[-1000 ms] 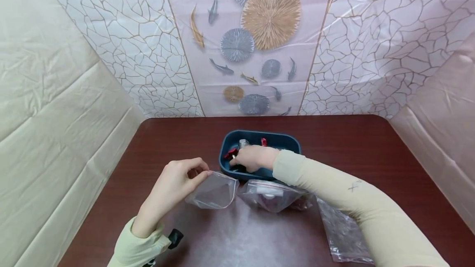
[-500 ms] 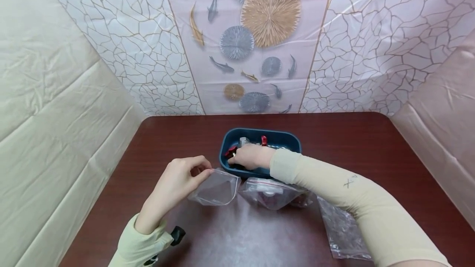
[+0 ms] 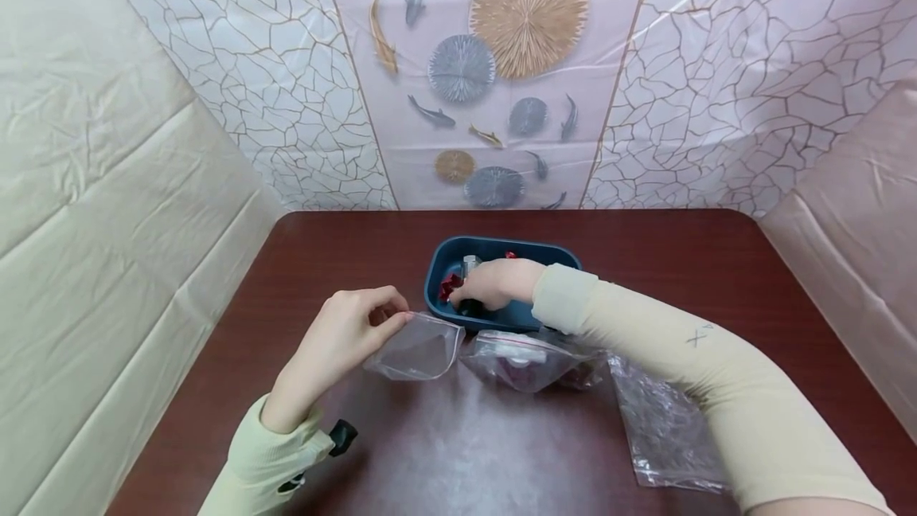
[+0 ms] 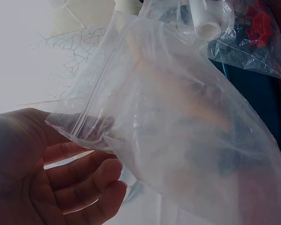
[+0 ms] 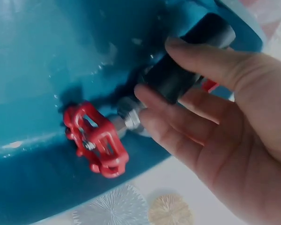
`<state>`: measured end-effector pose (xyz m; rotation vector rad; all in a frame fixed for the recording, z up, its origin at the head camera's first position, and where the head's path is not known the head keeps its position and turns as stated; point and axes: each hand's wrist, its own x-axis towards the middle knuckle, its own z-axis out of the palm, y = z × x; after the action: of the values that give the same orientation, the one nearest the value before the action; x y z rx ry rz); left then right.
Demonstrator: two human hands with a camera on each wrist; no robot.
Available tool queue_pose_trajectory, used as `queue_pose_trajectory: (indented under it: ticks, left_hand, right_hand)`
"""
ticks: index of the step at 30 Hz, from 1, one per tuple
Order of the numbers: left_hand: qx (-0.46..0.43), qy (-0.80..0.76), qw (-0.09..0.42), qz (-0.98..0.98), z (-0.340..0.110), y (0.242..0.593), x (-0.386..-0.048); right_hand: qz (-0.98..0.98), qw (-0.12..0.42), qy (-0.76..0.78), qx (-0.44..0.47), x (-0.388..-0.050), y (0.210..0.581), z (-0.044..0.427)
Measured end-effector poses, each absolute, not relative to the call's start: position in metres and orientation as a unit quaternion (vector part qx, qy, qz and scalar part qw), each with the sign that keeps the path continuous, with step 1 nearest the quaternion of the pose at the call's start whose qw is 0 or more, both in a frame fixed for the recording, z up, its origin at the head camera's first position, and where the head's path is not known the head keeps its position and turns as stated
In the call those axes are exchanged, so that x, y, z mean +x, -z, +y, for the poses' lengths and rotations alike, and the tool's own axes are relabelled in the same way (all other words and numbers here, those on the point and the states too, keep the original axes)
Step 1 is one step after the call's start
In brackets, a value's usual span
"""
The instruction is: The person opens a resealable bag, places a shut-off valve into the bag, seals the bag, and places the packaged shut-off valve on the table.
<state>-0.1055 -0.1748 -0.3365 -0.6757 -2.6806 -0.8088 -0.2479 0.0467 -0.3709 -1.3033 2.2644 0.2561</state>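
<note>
My left hand (image 3: 351,333) pinches the upper edge of a clear zip bag (image 3: 419,350) between thumb and forefinger, and the bag's mouth gapes. In the left wrist view, the other fingers are loosely bent beside the bag. My right hand (image 3: 500,281) reaches into a dark blue tray (image 3: 516,244). Seen from the right wrist, its thumb and fingers pinch a black pipe fitting (image 5: 166,77). Beside those fingertips lies a valve with a red handwheel (image 5: 98,140) and a metal stem. The fitting's far side is hidden by the hand.
A second zip bag (image 3: 526,369) stands just in front of the tray, with a white pipe fitting (image 4: 206,21) and a red handwheel (image 4: 260,26) inside. A flat clear bag (image 3: 666,428) lies at right, partly under the right sleeve. Patterned cloth hangs behind the table.
The head view has tilted down slightly. My right hand has shifted a little to the right within the tray, leaving more of the red handwheel showing. My left hand still holds the bag.
</note>
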Motion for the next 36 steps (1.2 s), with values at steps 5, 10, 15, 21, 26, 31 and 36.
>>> queue_pose_trajectory:
  ticks: [5,10,15,21,26,31,36]
  left_hand:
    - [-0.234,0.272,0.133,-0.924,-0.174,0.336,-0.105]
    - [-0.227,0.265,0.131,-0.928,-0.173,0.335,-0.104]
    - [-0.224,0.265,0.125,-0.93,-0.171,0.336,-0.104]
    - [-0.226,0.257,0.129,-0.931,-0.169,0.336,-0.106]
    - [-0.221,0.263,0.125,-0.931,-0.171,0.338,-0.101]
    - [-0.218,0.266,0.121,-0.931,-0.173,0.336,-0.101]
    - [-0.22,0.261,0.128,-0.931,-0.174,0.331,-0.105]
  right_hand:
    - [0.822,0.3,-0.086,-0.476,-0.252,0.362,0.048]
    - [0.81,0.306,-0.071,-0.495,-0.257,0.358,0.049]
    - [0.808,0.32,-0.045,-0.493,-0.258,0.355,0.056]
    - [0.823,0.292,-0.039,-0.486,-0.257,0.356,0.058]
    - [0.836,0.254,-0.055,-0.484,-0.252,0.361,0.056]
    - [0.84,0.206,-0.07,-0.497,-0.249,0.357,0.06]
    - [0.849,0.188,-0.02,-0.494,-0.251,0.34,0.07]
